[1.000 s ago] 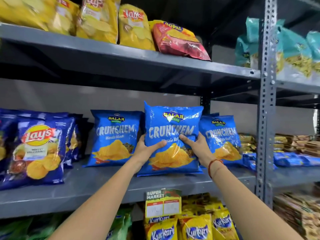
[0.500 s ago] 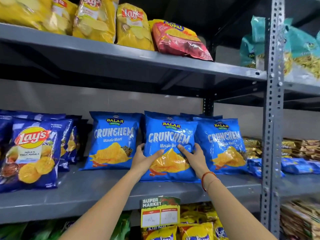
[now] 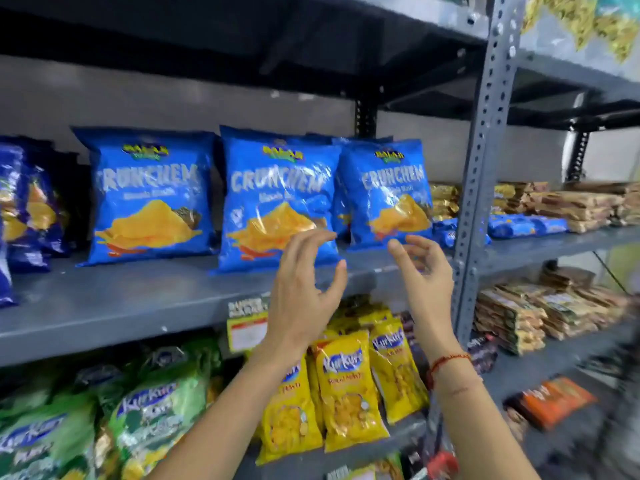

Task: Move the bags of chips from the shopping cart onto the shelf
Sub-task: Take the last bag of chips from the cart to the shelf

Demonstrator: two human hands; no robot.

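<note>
Your left hand (image 3: pixel 301 292) is up in front of the grey metal shelf (image 3: pixel 138 299), fingers spread and curled, gripping nothing. It hangs just near of the middle Crunchem bag (image 3: pixel 277 199); fingertips overlap the bag's lower right corner in view, contact cannot be told.

Your right hand (image 3: pixel 424 271) is likewise loose, fingers half curled, empty, in front of the shelf edge just below the right Crunchem bag (image 3: pixel 388 192). A red thread bracelet (image 3: pixel 446 362) sits on that wrist.

Three blue Balaji Crunchem bags stand upright on the middle shelf. The left Crunchem bag (image 3: pixel 149 192) stands apart, with a gap to its right. The middle one stands slightly nearer the shelf edge, and its right side overlaps the right bag. More blue bags show behind those two.

Far left on the same shelf: dark blue chip bags (image 3: pixel 24 206), blurred, brand unreadable.

Shelf below: green Kurkure bags (image 3: pixel 149 407) on the left, yellow Kurkure bags (image 3: pixel 349 386) at centre. A yellow price tag (image 3: pixel 246 327) hangs off the shelf edge, partly behind your left wrist.

A perforated grey upright post (image 3: pixel 481 161) divides the bays. Right of it, stacked brown packets (image 3: pixel 568 206) and blue wrapped packs (image 3: pixel 519 225).

The shopping cart is out of view.
</note>
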